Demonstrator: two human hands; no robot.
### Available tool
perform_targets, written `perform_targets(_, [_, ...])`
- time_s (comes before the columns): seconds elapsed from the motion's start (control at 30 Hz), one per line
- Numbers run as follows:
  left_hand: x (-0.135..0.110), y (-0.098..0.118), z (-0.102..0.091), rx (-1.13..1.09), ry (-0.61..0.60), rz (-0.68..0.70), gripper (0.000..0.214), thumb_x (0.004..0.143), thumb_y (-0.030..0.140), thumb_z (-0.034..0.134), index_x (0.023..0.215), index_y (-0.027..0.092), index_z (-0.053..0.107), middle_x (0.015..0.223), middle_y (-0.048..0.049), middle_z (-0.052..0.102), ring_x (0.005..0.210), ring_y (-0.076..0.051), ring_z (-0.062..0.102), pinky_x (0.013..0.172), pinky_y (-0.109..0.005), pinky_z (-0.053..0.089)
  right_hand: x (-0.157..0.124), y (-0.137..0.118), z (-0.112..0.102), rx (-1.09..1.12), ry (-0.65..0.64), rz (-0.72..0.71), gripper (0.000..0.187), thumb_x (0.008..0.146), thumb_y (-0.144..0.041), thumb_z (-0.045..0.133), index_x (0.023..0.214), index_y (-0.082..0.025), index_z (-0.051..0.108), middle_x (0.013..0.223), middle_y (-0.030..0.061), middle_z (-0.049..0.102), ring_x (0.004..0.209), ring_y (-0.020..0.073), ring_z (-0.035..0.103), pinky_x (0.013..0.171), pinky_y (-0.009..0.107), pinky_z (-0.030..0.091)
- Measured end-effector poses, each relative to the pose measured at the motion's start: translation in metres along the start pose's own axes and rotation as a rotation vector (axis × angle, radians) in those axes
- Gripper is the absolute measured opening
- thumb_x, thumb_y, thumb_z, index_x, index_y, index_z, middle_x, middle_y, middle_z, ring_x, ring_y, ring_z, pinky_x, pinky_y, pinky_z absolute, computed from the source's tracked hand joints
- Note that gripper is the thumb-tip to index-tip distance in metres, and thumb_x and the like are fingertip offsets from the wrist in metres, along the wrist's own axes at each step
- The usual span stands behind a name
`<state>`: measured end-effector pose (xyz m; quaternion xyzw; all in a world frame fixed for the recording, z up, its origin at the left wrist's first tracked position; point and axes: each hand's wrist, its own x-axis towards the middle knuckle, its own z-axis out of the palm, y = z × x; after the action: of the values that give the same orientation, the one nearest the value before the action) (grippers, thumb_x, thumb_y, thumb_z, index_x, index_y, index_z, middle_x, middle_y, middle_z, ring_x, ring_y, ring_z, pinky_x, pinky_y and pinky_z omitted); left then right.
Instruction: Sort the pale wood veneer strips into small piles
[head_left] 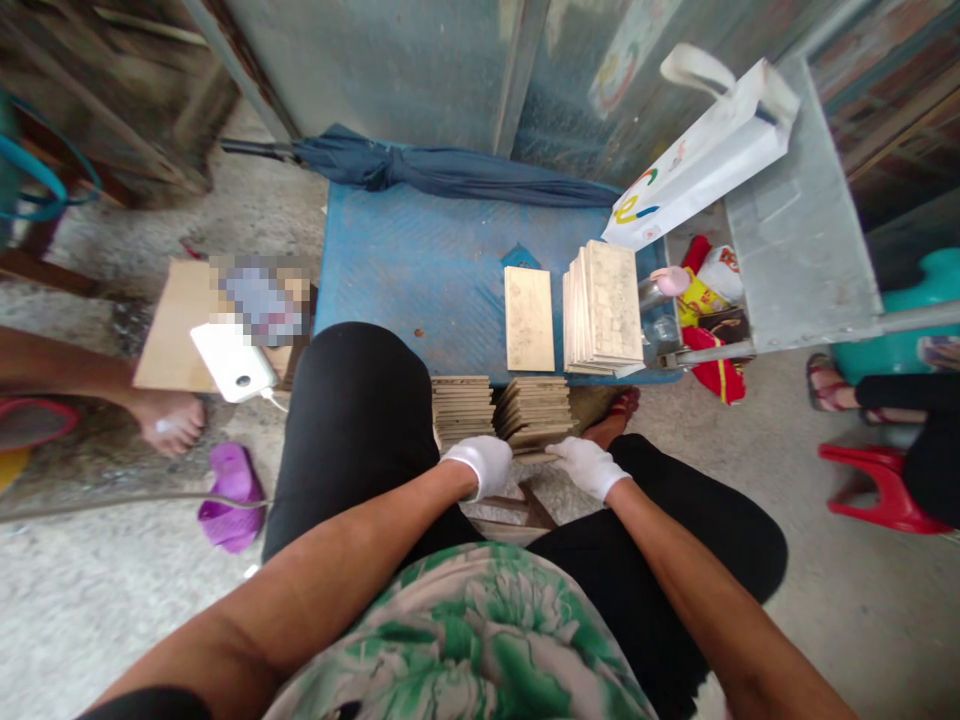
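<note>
Between my knees, two rows of thin wooden boards stand close together, a left stack [462, 410] and a right stack [531, 408]. My left hand [480, 465], in a white glove, is curled closed at the near end of these stacks. Opposite it, my right hand [589, 466], also gloved, pinches the edge of a thin wooden board [534, 458]. That board spans the gap between both hands; the left fingertips are partly hidden. On the blue table lie a single flat board [529, 318] and a taller pile of boards [606, 305].
A folded dark umbrella [457, 175] lies along the far edge of the blue table [390, 270]. A white paper bag [697, 160] leans at its right. To the left are a power bank [234, 362] on cardboard and a purple slipper [229, 500]. Other people's feet show at both sides.
</note>
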<state>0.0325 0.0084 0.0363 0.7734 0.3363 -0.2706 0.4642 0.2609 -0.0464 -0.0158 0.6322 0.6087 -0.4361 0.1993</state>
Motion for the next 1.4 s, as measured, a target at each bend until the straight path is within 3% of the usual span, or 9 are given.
perform_targets(0.27, [0.006, 0.001, 0.005, 0.066, -0.069, 0.019, 0.034, 0.078, 0.021, 0.055, 0.102, 0.007, 0.074, 0.097, -0.0237, 0.072, 0.095, -0.034, 0.068, 0.08, -0.036, 0.053, 0.02, 0.008, 0.016, 0.105, 0.044, 0.043, 0.035, 0.083, -0.037, 0.062, 0.113, -0.022, 0.069, 0.122, 0.005, 0.065, 0.117, 0.0195, 0.057, 0.108, 0.03, 0.035])
perform_targets(0.5, [0.006, 0.003, 0.001, 0.079, -0.088, 0.021, 0.034, 0.078, 0.02, 0.055, 0.103, 0.007, 0.074, 0.097, -0.0239, 0.072, 0.097, -0.033, 0.068, 0.082, -0.037, 0.053, 0.006, -0.001, 0.004, 0.118, 0.149, 0.074, 0.029, 0.087, -0.035, 0.057, 0.11, -0.024, 0.07, 0.118, 0.0044, 0.067, 0.114, 0.0204, 0.059, 0.105, 0.031, 0.039])
perform_targets(0.67, [0.01, 0.001, 0.007, 0.048, -0.067, 0.024, 0.035, 0.075, 0.023, 0.061, 0.103, 0.007, 0.074, 0.095, -0.0251, 0.071, 0.097, -0.033, 0.068, 0.083, -0.036, 0.054, -0.006, -0.006, -0.022, 0.12, 0.471, 0.082, 0.025, 0.091, -0.035, 0.053, 0.106, -0.026, 0.071, 0.116, 0.0016, 0.068, 0.112, 0.018, 0.059, 0.104, 0.029, 0.04])
perform_targets(0.73, [0.01, 0.001, 0.009, 0.04, -0.066, 0.016, 0.035, 0.075, 0.025, 0.063, 0.103, 0.008, 0.074, 0.095, -0.0246, 0.072, 0.097, -0.032, 0.069, 0.083, -0.035, 0.054, 0.002, -0.011, -0.034, 0.146, 0.589, 0.102, 0.028, 0.092, -0.038, 0.051, 0.107, -0.024, 0.07, 0.114, 0.0024, 0.068, 0.11, 0.0182, 0.06, 0.102, 0.029, 0.041])
perform_targets(0.83, [0.008, 0.003, 0.009, 0.048, -0.069, -0.001, 0.035, 0.075, 0.026, 0.062, 0.104, 0.009, 0.073, 0.096, -0.0238, 0.072, 0.097, -0.031, 0.069, 0.082, -0.034, 0.054, 0.025, -0.026, -0.052, 0.171, 0.659, 0.147, 0.043, 0.09, -0.046, 0.053, 0.121, -0.018, 0.062, 0.12, 0.0082, 0.065, 0.111, 0.0221, 0.06, 0.101, 0.033, 0.042])
perform_targets(1.0, [0.002, 0.005, 0.004, 0.037, -0.078, -0.024, 0.035, 0.079, 0.023, 0.057, 0.106, 0.006, 0.072, 0.099, -0.0239, 0.071, 0.099, -0.035, 0.067, 0.083, -0.041, 0.054, 0.075, -0.064, -0.076, 0.085, 0.602, 0.234, 0.085, 0.079, -0.061, 0.061, 0.141, -0.007, 0.038, 0.13, 0.0214, 0.053, 0.117, 0.0325, 0.054, 0.098, 0.04, 0.042])
perform_targets(1.17, [-0.003, 0.006, -0.002, -0.035, -0.087, -0.049, 0.036, 0.083, 0.026, 0.054, 0.107, 0.005, 0.071, 0.1, -0.0246, 0.07, 0.099, -0.037, 0.067, 0.08, -0.045, 0.055, 0.118, -0.09, -0.083, 0.015, 0.527, 0.331, 0.12, 0.066, -0.072, 0.065, 0.147, 0.003, 0.016, 0.128, 0.0283, 0.047, 0.12, 0.0368, 0.048, 0.101, 0.041, 0.038])
perform_targets(1.4, [-0.007, 0.005, -0.008, -0.093, -0.099, -0.037, 0.04, 0.086, 0.033, 0.051, 0.107, 0.005, 0.07, 0.102, -0.025, 0.07, 0.099, -0.038, 0.067, 0.079, -0.046, 0.056, 0.154, -0.104, -0.077, 0.013, 0.429, 0.552, 0.136, 0.055, -0.082, 0.064, 0.151, -0.006, 0.004, 0.142, 0.0332, 0.024, 0.128, 0.042, 0.038, 0.098, 0.052, 0.038])
